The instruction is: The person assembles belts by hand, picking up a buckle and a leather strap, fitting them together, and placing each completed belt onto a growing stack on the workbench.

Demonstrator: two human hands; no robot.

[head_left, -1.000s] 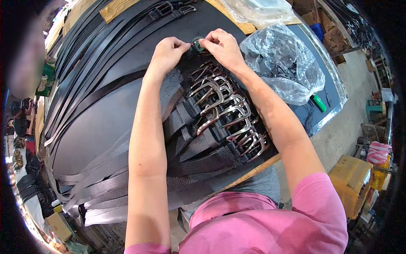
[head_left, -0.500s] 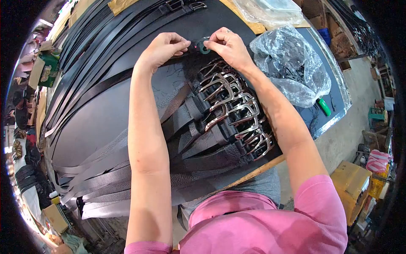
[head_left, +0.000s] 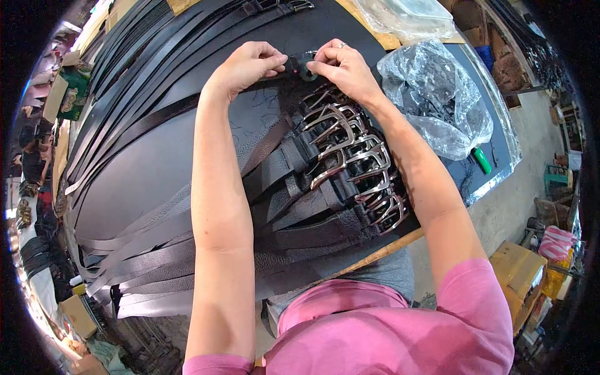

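At the far side of the black work surface, my left hand (head_left: 253,62) is closed in a pinch; what its fingertips hold is too small to make out. A dark leather belt strap (head_left: 150,127) runs from the left to beneath this hand. My right hand (head_left: 342,67) faces it a short gap away, thumb and fingers pinched at a small dark round piece (head_left: 306,72). Just nearer than the hands lies a row of belts (head_left: 306,234) with shiny metal buckles (head_left: 337,156) heaped together on the right. The round piece is partly hidden by my fingers.
Many black straps (head_left: 156,44) fan across the surface's upper left. A clear plastic bag (head_left: 437,94) with dark pieces inside lies to the right, beside a green object (head_left: 482,160). Cardboard boxes (head_left: 515,269) stand on the floor at right.
Both hands keep their pinches, with the fingertips shifted only slightly. The table scene has moved a little to the right in view.
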